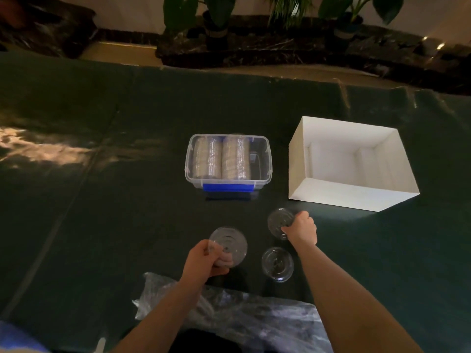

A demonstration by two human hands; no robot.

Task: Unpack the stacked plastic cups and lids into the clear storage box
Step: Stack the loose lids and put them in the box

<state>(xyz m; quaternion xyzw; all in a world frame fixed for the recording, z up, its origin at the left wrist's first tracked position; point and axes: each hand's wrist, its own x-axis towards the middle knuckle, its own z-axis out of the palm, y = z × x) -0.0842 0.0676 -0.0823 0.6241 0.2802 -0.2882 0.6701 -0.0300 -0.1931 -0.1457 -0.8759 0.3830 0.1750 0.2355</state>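
I pinch one lid stack [227,247] in my left grip [204,261], another stack [280,222] in my right grip [302,229], and should lay both flat inside the clear storage box [265,159].

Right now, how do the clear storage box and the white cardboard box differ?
The clear storage box is see-through plastic with a blue latch; the white cardboard box is opaque white card. The clear storage box holds two rows of stacked clear pieces and has free space at its right; the white cardboard box looks empty. The clear storage box appears smaller than the white cardboard box. Both are open-topped and stand side by side on the dark surface.
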